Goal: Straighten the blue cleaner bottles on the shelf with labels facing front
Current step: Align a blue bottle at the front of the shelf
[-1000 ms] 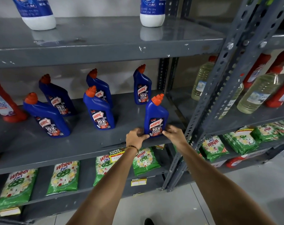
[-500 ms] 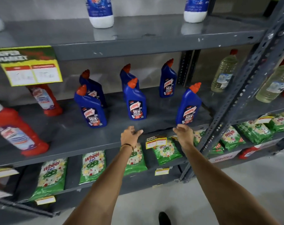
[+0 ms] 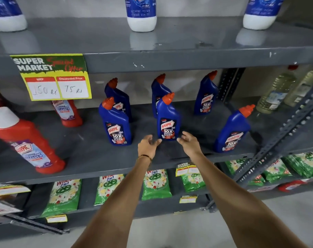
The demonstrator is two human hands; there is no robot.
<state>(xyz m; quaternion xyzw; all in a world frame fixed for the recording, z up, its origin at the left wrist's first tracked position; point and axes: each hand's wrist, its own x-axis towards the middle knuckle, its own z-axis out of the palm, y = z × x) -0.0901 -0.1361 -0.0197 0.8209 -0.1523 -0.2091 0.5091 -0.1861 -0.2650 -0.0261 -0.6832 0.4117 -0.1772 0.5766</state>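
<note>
1. Six blue cleaner bottles stand on the grey middle shelf (image 3: 80, 154), three nearer the front edge and three farther back. All are upright, each with an orange cap angled off to one side.

2. The middle front bottle (image 3: 168, 120) sits straight ahead of both hands, with its label facing forward. Its long axis runs straight up from the shelf.

3. The left hand (image 3: 147, 146) is open, fingers loosely spread, with nothing in it. It hovers just left of and slightly nearer than the foot of that bottle; I cannot tell whether a fingertip touches it.

4. The right hand (image 3: 189, 143) is also open and empty, curled a little, just right of the bottle's base. The two hands bracket the bottle from either side, and neither is clearly nearer.

5. The relation that matters: the bottle lies between the palms and slightly farther in, so a short reach forward and a closing of both hands would likely catch its lower body. Since it is tall and narrow-footed, a low grip should, I judge, keep it from tipping.

6. The left front bottle (image 3: 116, 125) is well left of the left hand, label forward.

7. The right front bottle (image 3: 232, 131) leans in the view and stands well right of the right hand, near the slotted metal upright (image 3: 284, 129).

8. The three rear bottles, such as the far right one (image 3: 206, 95), look less neatly lined up; the far middle one is partly hidden.
</note>
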